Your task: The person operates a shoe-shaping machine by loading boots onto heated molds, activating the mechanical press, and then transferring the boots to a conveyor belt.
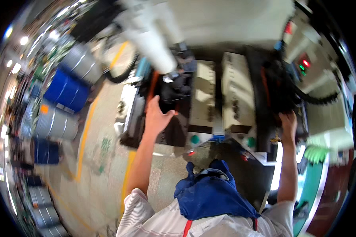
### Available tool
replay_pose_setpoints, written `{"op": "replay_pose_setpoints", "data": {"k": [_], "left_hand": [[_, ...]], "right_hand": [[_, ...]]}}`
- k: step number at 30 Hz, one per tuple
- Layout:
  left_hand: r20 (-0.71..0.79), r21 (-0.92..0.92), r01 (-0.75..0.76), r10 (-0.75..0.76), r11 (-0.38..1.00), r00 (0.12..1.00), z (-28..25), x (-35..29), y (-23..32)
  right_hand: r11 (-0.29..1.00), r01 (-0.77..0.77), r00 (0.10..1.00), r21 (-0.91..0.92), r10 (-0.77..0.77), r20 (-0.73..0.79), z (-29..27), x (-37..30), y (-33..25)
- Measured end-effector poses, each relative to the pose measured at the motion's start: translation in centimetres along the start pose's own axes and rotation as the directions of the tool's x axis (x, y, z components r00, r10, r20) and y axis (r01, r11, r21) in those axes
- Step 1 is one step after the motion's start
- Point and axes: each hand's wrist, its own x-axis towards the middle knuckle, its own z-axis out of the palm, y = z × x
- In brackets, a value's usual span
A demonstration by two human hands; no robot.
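Observation:
My left hand [158, 118] reaches over the left dark bed of a machine. Its thumb and fingers are apart, with nothing visible between them. Just beyond the fingertips sits a black part [177, 91] beneath a white machine arm [150, 35], which is smeared by motion. On the right bed, my right hand [288, 123] is at the near end of a black piece [279, 85]. Its fingers are curled in against that end, and their tips are hidden. Orange-red strips [152, 87] edge the dark beds.
Two cream blocks [203, 94] [238, 89] stand between the beds, with green buttons [195, 139] at their near ends. Blue and grey drums [67, 91] line the left beyond a yellow floor line [85, 138]. A green glove [315, 154] lies at right, below red and green indicator lights [304, 64].

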Motion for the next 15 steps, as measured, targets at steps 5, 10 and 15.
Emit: {"op": "replay_pose_setpoints", "data": {"k": [5,10,15], "left_hand": [[0.036,-0.098,0.105,-0.102,0.99,0.994,8.3,5.0,-2.8],[-0.118,-0.11,0.148,-0.161,0.983,0.98,8.6,4.8,-2.9],[-0.222,-0.189,0.167,-0.208,0.968,0.953,6.2,4.4,-5.3]], "right_hand": [[0.954,-0.083,0.995,-0.288,0.063,-0.078,1.7,2.5,-0.6],[0.932,-0.194,0.981,-0.306,0.176,-0.085,2.3,2.3,-2.3],[0.966,-0.225,0.969,-0.128,0.208,-0.134,4.4,1.6,-4.4]]}}
